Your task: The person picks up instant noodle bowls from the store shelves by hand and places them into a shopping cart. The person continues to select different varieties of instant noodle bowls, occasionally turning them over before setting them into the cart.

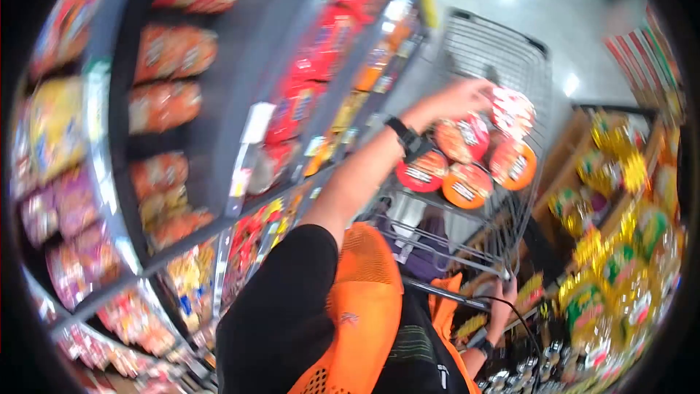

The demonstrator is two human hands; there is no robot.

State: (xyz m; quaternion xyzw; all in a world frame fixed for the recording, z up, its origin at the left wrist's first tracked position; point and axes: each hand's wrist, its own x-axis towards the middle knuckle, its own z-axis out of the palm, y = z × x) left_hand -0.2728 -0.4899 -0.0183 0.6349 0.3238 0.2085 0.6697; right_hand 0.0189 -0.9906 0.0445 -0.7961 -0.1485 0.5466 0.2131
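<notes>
"Though it's blurry, is the left hand holding that red-and-white round tub?"
"Can't tell. Fingers touch it, by the round orange tub in the grey wire cart. Right hand? By the cart's corner, grip unclear."

Print on cups and packets is too blurred to read.

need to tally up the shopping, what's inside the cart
In the cart: bunched tubs, some showing round red or orange tops, plus a blurred red-and-white one by the left hand. Whatever lies beneath them is covered.
</notes>
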